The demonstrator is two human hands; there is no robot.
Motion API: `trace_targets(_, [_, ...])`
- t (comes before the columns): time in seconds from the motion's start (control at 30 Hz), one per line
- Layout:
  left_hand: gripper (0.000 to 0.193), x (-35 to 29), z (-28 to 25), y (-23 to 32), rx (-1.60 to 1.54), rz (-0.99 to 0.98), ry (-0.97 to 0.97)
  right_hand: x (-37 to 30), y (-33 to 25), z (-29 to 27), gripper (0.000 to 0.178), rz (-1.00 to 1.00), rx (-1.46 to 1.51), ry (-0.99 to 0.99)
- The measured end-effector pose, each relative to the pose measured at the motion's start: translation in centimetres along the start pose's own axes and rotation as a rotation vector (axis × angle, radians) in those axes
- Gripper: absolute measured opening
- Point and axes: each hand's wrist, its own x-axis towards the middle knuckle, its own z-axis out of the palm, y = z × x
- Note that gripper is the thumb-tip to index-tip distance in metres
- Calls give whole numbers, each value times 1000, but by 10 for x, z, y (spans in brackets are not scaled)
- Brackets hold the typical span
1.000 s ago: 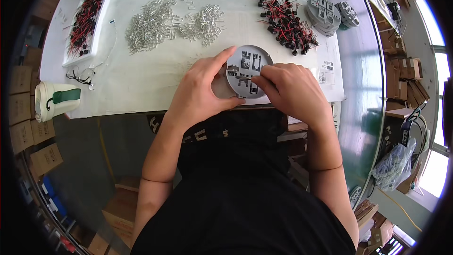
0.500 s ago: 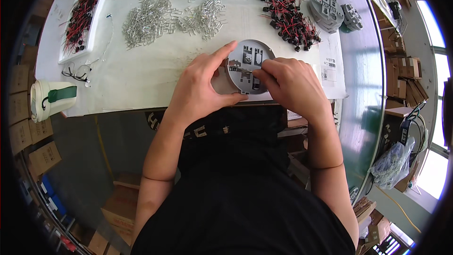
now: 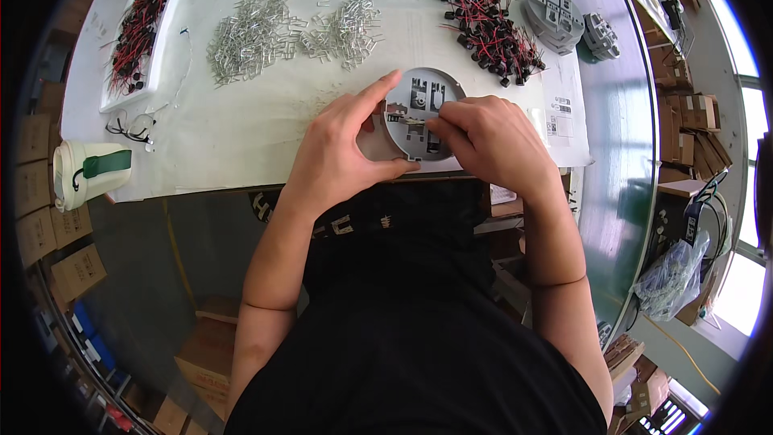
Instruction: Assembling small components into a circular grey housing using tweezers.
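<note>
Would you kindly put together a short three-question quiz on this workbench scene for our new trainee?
1. True or false: both hands are on the round grey plastic base.
2. What lies in the white tray at the far left of the table?
A) clear metal clips
B) black parts with red wires
C) grey discs
3. Which hand pinches a small part at the middle of the base?

Key:
1. True: the left hand grips its rim and the right hand rests on it.
2. B.
3. The right hand; the pile of clear clips lies untouched beyond.
</note>
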Motion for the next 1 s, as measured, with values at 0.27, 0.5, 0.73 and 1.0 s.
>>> trace_targets(0.27, [106, 0, 1, 3, -41, -42, 1, 3, -8, 4, 32, 56, -14, -29])
trace_targets(0.5, [105, 1, 1, 5, -4, -76, 6, 8, -33, -10, 33, 128, -210, -90])
trace_targets(0.73, [106, 0, 2, 1, -33, -76, 15, 10, -28, -10, 34, 82, -197, -49])
trace_targets(1.0, [108, -1, 2, 2, -24, -77, 3, 9, -29, -14, 33, 126, -200, -106])
